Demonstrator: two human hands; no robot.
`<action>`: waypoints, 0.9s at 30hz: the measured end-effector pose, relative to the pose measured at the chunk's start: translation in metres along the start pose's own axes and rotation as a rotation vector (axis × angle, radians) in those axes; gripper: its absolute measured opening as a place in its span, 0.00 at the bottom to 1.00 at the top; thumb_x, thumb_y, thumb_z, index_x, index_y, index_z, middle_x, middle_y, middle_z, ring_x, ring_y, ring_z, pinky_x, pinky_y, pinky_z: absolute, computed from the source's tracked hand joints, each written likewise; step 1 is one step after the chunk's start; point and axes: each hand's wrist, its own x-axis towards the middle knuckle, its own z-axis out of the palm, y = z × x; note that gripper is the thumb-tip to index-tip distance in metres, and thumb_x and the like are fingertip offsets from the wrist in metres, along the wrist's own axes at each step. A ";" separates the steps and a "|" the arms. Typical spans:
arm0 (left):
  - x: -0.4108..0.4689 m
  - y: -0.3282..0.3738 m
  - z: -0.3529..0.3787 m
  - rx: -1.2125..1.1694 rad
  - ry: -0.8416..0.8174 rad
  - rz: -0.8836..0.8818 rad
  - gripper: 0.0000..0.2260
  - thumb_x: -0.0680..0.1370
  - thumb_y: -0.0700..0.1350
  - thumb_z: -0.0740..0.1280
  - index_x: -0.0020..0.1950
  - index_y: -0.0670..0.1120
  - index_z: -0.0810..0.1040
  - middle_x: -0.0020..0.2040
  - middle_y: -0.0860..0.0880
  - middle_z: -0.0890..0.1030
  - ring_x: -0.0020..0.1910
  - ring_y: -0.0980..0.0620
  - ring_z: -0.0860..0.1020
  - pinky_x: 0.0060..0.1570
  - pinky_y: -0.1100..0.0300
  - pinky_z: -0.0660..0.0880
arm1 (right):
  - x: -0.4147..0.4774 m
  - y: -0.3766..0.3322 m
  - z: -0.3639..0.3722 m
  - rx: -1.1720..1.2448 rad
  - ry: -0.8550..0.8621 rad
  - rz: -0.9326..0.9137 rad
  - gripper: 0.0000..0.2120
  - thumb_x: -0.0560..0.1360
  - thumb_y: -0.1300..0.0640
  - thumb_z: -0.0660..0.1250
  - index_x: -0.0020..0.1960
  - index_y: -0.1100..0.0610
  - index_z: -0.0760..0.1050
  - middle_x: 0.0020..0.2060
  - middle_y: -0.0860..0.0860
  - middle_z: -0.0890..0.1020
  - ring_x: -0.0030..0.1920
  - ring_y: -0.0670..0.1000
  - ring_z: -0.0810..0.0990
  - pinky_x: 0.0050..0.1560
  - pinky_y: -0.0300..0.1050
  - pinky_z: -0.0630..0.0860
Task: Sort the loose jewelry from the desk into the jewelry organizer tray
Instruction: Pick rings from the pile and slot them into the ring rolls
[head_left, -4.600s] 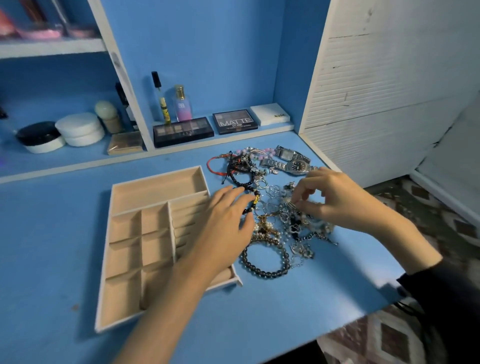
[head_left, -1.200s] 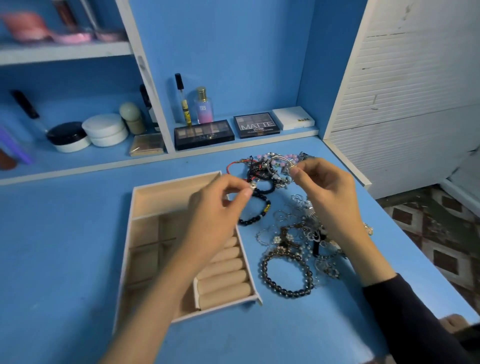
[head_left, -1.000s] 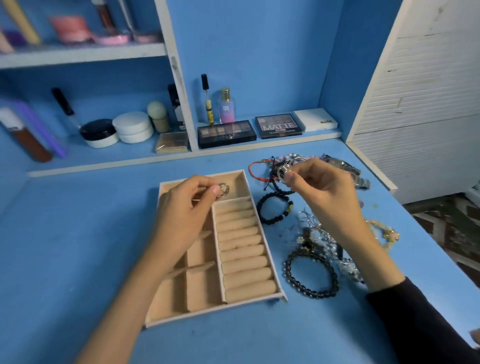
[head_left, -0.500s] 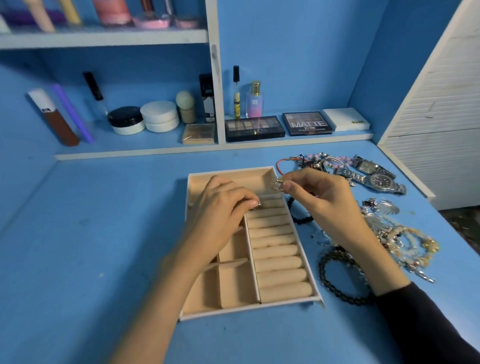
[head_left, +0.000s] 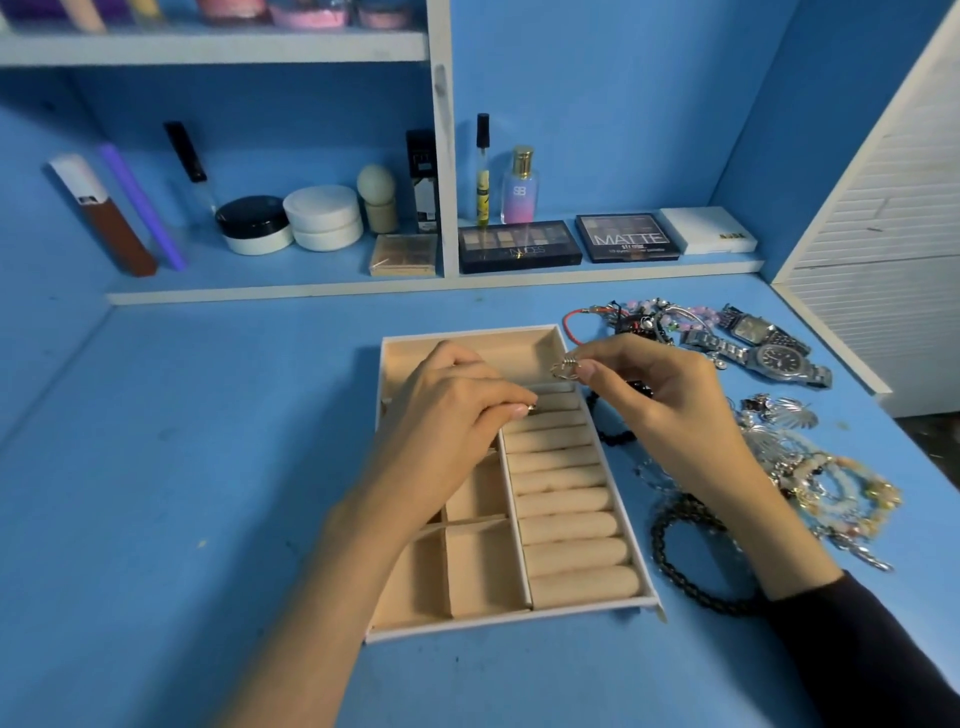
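left hand (head_left: 447, 415) covers tray (head_left: 483, 566), pinched ring (head_left: 531, 409) indistinct

Left hand (head_left: 447, 415) palm-down, fingers (head_left: 493, 400) pinching a small ring (head_left: 531, 409) — right hand (head_left: 660, 400) raised, pinching a silvery ring (head_left: 565, 368).

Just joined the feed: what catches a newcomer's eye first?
Over the beige compartmented tray at centre, the left hand pinches a small ring at its padded rolls, and the right hand holds a silver ring above its far right corner. A tangled pile of bracelets and silver watches lies to the right.
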 end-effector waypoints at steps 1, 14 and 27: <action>0.000 0.001 0.001 0.009 -0.005 0.012 0.09 0.71 0.46 0.67 0.46 0.48 0.84 0.38 0.53 0.82 0.45 0.51 0.72 0.47 0.67 0.66 | 0.000 0.000 0.000 0.000 -0.003 0.001 0.05 0.75 0.60 0.67 0.48 0.55 0.81 0.41 0.47 0.85 0.43 0.53 0.81 0.47 0.50 0.77; 0.000 -0.004 0.001 0.108 0.009 -0.075 0.06 0.73 0.47 0.70 0.48 0.53 0.84 0.41 0.55 0.76 0.48 0.52 0.70 0.49 0.55 0.70 | -0.001 0.003 0.002 -0.075 -0.006 -0.042 0.04 0.75 0.59 0.67 0.47 0.52 0.81 0.41 0.45 0.82 0.42 0.44 0.78 0.45 0.37 0.73; -0.001 -0.002 -0.003 0.003 0.045 -0.182 0.10 0.74 0.41 0.67 0.52 0.50 0.82 0.47 0.57 0.75 0.54 0.56 0.68 0.52 0.76 0.58 | 0.000 0.012 0.004 -0.276 -0.088 -0.101 0.04 0.72 0.58 0.71 0.45 0.53 0.83 0.40 0.48 0.75 0.48 0.50 0.69 0.49 0.28 0.62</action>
